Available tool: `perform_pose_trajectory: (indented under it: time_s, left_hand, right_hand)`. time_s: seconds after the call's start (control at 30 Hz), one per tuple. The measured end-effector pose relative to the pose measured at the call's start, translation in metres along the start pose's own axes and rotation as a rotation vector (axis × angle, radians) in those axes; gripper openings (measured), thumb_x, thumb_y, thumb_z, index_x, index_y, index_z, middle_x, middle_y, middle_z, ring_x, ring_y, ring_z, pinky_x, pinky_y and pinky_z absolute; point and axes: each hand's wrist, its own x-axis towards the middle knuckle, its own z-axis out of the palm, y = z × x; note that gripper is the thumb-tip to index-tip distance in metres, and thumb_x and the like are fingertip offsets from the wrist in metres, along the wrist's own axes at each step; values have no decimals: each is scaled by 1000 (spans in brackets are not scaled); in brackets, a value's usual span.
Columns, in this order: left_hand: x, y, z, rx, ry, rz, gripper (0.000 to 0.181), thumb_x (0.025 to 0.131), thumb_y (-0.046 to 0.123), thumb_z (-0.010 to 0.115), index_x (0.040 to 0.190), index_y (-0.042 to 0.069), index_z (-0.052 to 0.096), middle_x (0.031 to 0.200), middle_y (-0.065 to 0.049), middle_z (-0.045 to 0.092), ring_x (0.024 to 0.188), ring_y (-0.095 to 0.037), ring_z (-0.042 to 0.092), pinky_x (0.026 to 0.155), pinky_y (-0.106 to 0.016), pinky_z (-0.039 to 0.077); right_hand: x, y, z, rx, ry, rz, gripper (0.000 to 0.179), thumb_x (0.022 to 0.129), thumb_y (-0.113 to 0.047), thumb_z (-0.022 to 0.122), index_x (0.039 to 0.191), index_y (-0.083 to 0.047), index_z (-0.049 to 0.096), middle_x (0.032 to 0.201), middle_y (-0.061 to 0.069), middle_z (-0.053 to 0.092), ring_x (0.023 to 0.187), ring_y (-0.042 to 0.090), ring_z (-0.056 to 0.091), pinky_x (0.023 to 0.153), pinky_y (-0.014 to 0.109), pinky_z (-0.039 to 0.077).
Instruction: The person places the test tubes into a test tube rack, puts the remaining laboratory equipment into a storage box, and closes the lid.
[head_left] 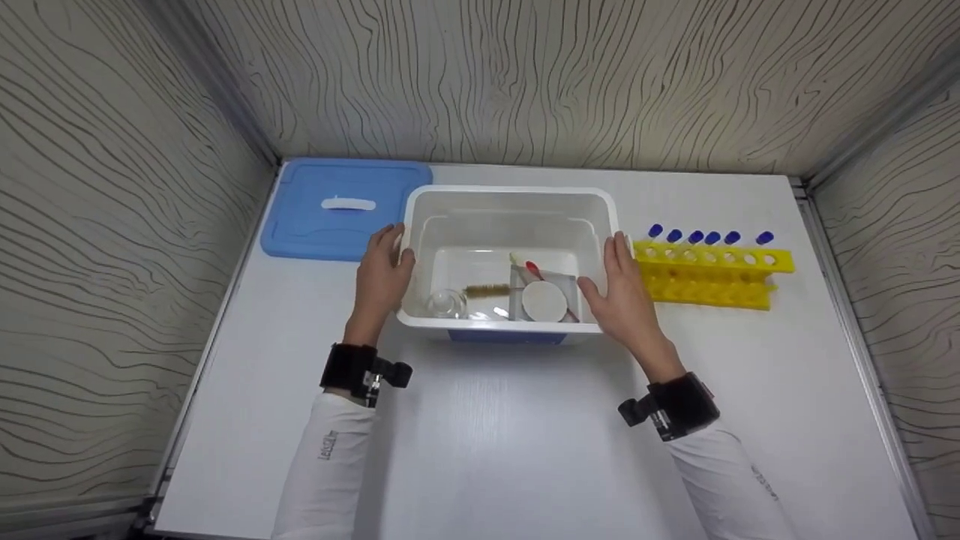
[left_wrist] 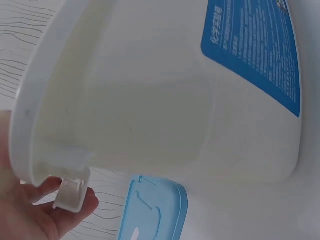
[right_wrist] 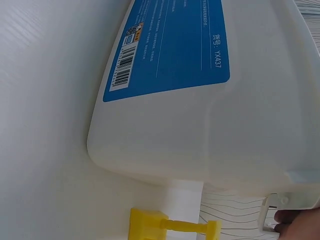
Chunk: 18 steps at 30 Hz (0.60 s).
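A white plastic storage box (head_left: 510, 196) with a blue label (left_wrist: 255, 55) on its front stands in the middle of the table. My left hand (head_left: 384, 274) grips its left rim, fingertips at a white side latch (left_wrist: 72, 194). At the opposite rim, my right hand (head_left: 622, 300) holds on with the thumb over the edge and fingers by the other latch (right_wrist: 268, 212). Inside the box lie a brown bristle brush (head_left: 487, 290), a clear glass vessel (head_left: 445, 304), a round white piece (head_left: 544, 301) and a small red-tipped item (head_left: 533, 268).
Behind to the left lies a blue lid (head_left: 300, 214) with a white handle (head_left: 349, 204). Right of the box stands a yellow test tube rack (head_left: 709, 296), holding several tubes with blue caps (head_left: 696, 237). Patterned panels (head_left: 480, 90) border the table at the back and sides.
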Motion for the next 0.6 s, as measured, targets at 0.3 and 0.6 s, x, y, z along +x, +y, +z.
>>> perform_pose_trajectory:
  time_s: [0.3,0.6]
  left_hand:
    - [2,-29,-3,-83,57,-38,52,110,35,48,155,7,51,152,-19,56,131,-36,63,105,-49,57]
    - [9,-66,-14,95,20,-26,59,114,41,33,147,0,57,143,-25,63,131,-41,62,110,-55,50]
  right_hand:
    - [0,-1,-2,-4,1,44,84,108,-35,54,168,-2,5,178,14,-9,165,41,7,132,59,14]
    - [0,-2,2,-7,26,21,84,107,-32,55,167,3,9,178,19,-5,164,44,11,133,58,15]
